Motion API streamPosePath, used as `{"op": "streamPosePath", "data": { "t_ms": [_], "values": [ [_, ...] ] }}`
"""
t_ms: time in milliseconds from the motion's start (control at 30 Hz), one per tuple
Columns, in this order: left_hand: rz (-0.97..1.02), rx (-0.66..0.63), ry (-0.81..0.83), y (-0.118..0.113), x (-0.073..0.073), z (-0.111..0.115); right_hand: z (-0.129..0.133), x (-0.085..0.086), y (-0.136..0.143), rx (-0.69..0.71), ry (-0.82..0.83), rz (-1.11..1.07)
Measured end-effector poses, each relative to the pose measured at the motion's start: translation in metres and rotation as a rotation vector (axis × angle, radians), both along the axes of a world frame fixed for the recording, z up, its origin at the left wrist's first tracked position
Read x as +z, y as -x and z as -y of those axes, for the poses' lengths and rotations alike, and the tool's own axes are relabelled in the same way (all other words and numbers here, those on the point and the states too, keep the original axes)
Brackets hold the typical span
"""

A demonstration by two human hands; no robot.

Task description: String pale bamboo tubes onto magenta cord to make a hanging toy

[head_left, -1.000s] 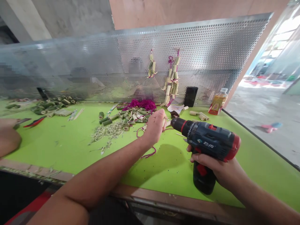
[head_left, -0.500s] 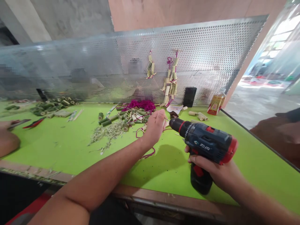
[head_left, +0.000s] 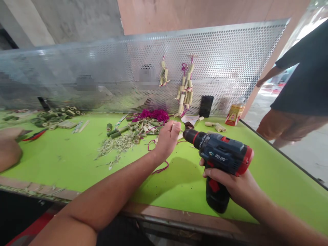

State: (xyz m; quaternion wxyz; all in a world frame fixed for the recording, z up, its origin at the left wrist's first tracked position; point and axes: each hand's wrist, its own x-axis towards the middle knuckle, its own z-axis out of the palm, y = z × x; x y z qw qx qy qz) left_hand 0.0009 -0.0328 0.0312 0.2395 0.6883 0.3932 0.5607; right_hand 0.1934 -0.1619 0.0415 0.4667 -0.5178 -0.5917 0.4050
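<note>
My right hand [head_left: 224,177] grips a dark blue and red cordless drill [head_left: 222,150] by its handle. The drill is level, its chuck and thin bit pointing left. Right in front of the bit, my left hand [head_left: 167,138] is closed in a pinch on a small pale bamboo piece [head_left: 174,126], mostly hidden by the fingers. Whether the bit touches it I cannot tell. Magenta cord [head_left: 162,168] lies on the green tabletop below my left hand. Behind that hand is a pile of cut bamboo tubes [head_left: 151,127].
Bamboo shavings [head_left: 116,145] lie left of centre. Strung bamboo figures [head_left: 185,90] hang on the perforated metal screen [head_left: 112,78]. A black phone [head_left: 206,106] and a bottle [head_left: 235,112] stand at the back right. A co-worker's arm [head_left: 10,150] is at left; another person [head_left: 302,78] stands at right.
The drill and my right hand have shifted slightly left. My left hand keeps its pinch. At the right, the person has moved and now shows upright beyond the table.
</note>
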Motion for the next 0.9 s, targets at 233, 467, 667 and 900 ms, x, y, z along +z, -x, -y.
{"op": "streamPosePath", "data": {
  "t_ms": [233,467,667,900],
  "values": [
    [-0.061,0.023,-0.046,0.003,-0.004,0.0,-0.001,0.0,0.0,0.041,0.056,-0.089],
    [0.414,-0.259,0.197,0.013,0.004,-0.016,-0.006,0.002,-0.009,-0.007,0.014,-0.135],
    [0.706,-0.68,0.5,0.017,0.008,-0.01,-0.013,-0.005,-0.018,-0.081,-0.231,-0.001],
    [0.641,-0.746,0.417,0.013,0.004,0.002,-0.021,-0.011,-0.027,-0.11,-0.213,0.028]
  ]
}}
